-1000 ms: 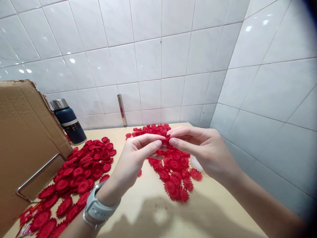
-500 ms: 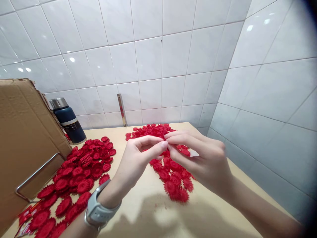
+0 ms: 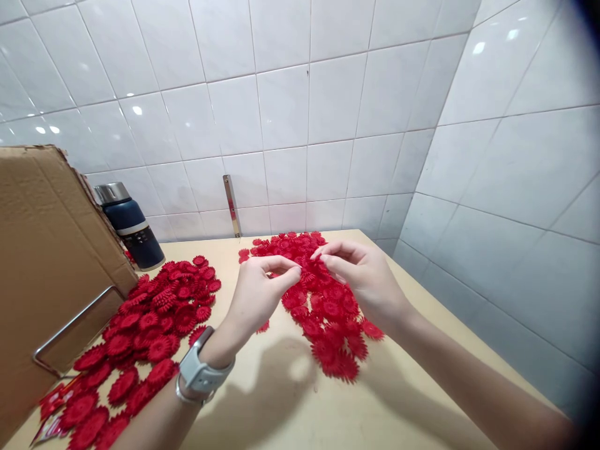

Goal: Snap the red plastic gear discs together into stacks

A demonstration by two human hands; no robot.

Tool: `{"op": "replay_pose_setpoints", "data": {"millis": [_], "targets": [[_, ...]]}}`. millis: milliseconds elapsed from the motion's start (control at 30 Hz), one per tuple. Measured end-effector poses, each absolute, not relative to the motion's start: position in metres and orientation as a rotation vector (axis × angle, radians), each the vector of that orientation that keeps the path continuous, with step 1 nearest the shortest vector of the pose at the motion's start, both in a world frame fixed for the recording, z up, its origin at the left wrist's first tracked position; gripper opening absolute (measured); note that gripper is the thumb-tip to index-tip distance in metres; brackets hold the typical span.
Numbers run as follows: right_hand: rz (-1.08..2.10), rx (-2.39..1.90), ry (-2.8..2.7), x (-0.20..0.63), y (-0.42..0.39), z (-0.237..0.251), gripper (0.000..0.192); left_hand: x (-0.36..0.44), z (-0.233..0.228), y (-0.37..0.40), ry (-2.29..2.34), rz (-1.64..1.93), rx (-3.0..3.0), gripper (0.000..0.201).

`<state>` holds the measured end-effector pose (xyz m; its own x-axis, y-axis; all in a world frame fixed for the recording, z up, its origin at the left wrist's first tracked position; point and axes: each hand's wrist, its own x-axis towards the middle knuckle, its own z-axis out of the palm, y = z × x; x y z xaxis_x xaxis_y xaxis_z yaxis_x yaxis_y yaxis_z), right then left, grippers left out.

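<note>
Over the right-hand heap of red toothed discs (image 3: 328, 306), the left hand (image 3: 255, 297) and right hand (image 3: 363, 281) had been lowered and drawn apart; fingertips were pinched, possibly on a disc, though none could be made out

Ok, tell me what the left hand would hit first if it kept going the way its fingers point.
The left hand points right, toward the right hand. Going straight on, its fingertips would probably meet the right hand's fingertips first, just above the pile of red flowers; depth is hard to judge, so it might brush the pile instead.
</note>
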<state>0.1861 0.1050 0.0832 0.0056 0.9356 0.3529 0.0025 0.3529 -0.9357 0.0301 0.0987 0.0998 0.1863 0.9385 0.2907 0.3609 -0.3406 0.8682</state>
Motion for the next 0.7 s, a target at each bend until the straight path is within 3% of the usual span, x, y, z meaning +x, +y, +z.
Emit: {"op": "replay_pose_setpoints", "data": {"millis": [400,700], "targets": [[0.936,-1.053,-1.188,0.199,0.141,0.056,0.010,0.033,0.085,0.103,1.287,0.969,2.021,0.020],[0.871,-0.993,-1.050,0.242,0.152,0.078,0.009,0.020,0.075,0.120,1.285,0.781,1.976,0.021]]}}
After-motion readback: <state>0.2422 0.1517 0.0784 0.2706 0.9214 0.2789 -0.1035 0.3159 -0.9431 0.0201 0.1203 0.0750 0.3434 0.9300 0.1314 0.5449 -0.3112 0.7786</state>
